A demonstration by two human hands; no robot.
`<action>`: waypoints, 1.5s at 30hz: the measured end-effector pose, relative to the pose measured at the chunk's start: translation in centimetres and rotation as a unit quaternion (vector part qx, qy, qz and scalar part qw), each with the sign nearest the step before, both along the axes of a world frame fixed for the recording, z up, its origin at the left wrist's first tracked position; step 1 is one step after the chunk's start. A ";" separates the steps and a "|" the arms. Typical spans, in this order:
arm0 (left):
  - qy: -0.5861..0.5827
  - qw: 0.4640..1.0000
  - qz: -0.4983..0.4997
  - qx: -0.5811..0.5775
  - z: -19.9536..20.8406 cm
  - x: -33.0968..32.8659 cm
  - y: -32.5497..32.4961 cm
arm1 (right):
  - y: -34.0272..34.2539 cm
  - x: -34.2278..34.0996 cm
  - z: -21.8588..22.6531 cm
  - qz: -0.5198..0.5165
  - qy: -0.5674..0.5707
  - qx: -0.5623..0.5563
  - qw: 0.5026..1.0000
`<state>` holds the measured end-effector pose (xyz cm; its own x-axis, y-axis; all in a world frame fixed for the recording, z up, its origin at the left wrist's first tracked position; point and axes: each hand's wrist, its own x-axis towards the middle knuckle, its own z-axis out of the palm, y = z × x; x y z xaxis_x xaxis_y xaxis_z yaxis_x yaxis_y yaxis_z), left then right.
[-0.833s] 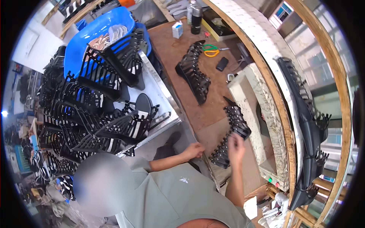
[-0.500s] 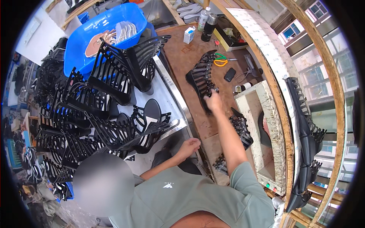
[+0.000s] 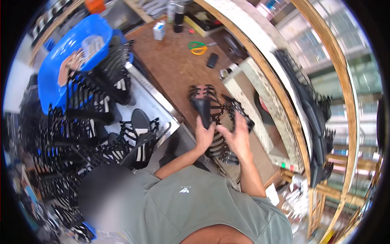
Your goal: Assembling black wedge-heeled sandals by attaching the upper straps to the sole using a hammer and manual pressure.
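My left hand point(image 3: 203, 137) is closed around the heel end of a black strappy sandal point(image 3: 202, 103) and holds it raised over the wooden bench point(image 3: 174, 69). My right hand point(image 3: 239, 138) is beside it with fingers spread, lying against a row of black strappy sandals point(image 3: 237, 114) on the bench's near end. The two hands are almost touching.
A heap of black sandals point(image 3: 81, 126) covers the left side, with a blue tub point(image 3: 53, 57) behind it. A grey metal sheet point(image 3: 152, 103) borders the bench. Green and yellow scissors point(image 3: 198, 47), a small white box point(image 3: 159, 29) and a dark flat object point(image 3: 211, 60) lie farther back. A pale stone block point(image 3: 248, 85) stands on the right.
My right hand has pulled back from the far row of sandals toward my body. My left hand has come up and now holds a sandal; the hands have come together.
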<state>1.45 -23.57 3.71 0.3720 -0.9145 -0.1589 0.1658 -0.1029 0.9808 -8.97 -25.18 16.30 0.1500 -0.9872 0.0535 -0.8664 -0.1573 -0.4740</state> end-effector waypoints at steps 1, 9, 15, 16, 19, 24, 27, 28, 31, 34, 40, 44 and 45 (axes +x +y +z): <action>-0.112 0.990 -0.084 -0.028 1.4 -1.1 1.2 | 0.8 0.9 0.6 -0.035 -0.062 0.055 0.996; -0.019 0.969 -0.214 -0.122 2.5 -1.3 1.5 | 7.8 -14.7 -2.6 -0.327 -0.444 0.001 0.834; -0.037 0.956 -0.152 0.249 -1.9 -6.8 -16.3 | 16.8 -25.0 -4.9 -0.368 -0.714 0.048 0.594; -0.053 0.949 -0.148 0.273 -2.8 -8.0 -17.5 | 17.1 -26.4 -6.3 -0.321 -0.713 0.059 0.620; 0.179 0.954 -0.146 0.191 -8.5 -6.7 -19.5 | 15.1 -26.0 -8.0 -0.358 -0.705 0.109 0.602; 0.269 0.929 -0.253 0.018 -1.4 -3.5 -9.6 | 8.9 -25.3 -10.2 -0.330 -0.682 0.218 0.616; 0.178 0.976 -0.109 0.062 1.8 5.3 -0.8 | 3.8 -24.1 -12.0 -0.234 -0.725 0.306 0.571; 0.168 0.978 -0.103 0.063 4.6 7.2 1.6 | 2.1 -23.4 -12.3 -0.208 -0.723 0.310 0.581; 0.066 0.996 -0.055 -0.036 9.5 11.3 6.9 | -2.2 -22.0 -15.3 -0.162 -0.752 0.337 0.543; 0.151 0.980 -0.070 -0.111 10.8 11.8 10.2 | -3.7 -19.8 -18.2 -0.253 -0.727 0.320 0.552; 0.064 0.954 -0.282 -0.083 4.0 8.5 13.2 | 0.5 -21.1 -24.7 -0.288 -0.176 -0.021 0.941; 0.119 0.904 -0.381 -0.153 1.4 7.8 16.6 | 8.4 -16.8 -19.1 -0.298 -0.264 0.239 0.886; 0.096 0.895 -0.390 -0.192 0.9 7.3 17.8 | 10.3 -16.4 -21.1 -0.263 -0.211 0.173 0.925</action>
<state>8.72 -5.79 4.59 -0.4045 -0.8850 0.2305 0.3592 0.0780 0.9300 -25.38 -14.87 -4.81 -0.3181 -0.8867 -0.3354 -0.5067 0.4581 -0.7303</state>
